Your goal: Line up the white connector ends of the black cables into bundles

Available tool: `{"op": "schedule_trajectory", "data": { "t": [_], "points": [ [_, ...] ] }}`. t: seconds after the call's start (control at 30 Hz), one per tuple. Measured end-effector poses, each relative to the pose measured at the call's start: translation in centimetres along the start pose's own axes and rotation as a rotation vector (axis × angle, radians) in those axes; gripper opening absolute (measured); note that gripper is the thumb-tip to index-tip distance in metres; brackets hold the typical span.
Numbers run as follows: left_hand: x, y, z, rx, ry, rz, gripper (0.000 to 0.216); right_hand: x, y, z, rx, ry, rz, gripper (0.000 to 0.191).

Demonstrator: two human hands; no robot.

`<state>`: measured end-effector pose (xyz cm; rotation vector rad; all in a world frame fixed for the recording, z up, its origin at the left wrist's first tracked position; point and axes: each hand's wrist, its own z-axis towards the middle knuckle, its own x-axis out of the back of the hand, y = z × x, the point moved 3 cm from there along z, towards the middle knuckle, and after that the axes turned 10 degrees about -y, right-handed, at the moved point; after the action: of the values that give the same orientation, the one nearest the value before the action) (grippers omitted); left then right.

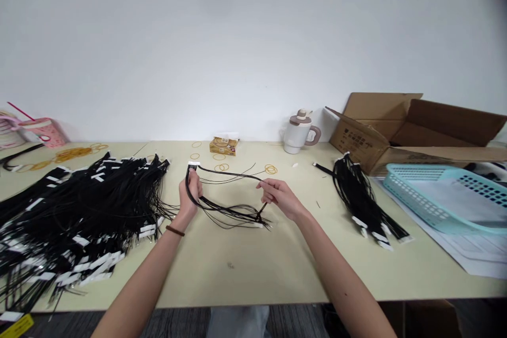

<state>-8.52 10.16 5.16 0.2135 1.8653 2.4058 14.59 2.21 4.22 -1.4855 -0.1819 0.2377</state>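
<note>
While the black wire bundle [229,209] is spanning the middle of the tabletop [277,269], the left hand [191,190] is closing its grip around the wires just below a white connector [194,163], and the right hand [277,195], at three o'clock from it, is pinching a dark strand [243,175]. The bundle is probably behaving as light, limp and tangle-prone; holding near the connector is seeming safest. At two o'clock, a cardboard box [356,140] is standing open, its depth hidden; at three, a teal basket [398,190] is holding something flat and pale; at one, a lidded mug [296,134] is concealing its contents.
</note>
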Motion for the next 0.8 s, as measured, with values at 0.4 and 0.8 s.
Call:
{"op": "schedule_trajectory", "data": {
  "t": [0.4, 0.8],
  "points": [
    [1.0, -1.4, 1.3, 0.087, 0.057, -0.71, 0.052, -3.5, 3.0, 0.7, -0.141, -0.207, -0.117, 0.034],
    [-2.8, -3.0, -0.2, 0.22, -0.04, -0.796, 0.051, -4.9, 3.5, 1.1, -0.11, -0.23, 0.039, 0.04]
  ]
}}
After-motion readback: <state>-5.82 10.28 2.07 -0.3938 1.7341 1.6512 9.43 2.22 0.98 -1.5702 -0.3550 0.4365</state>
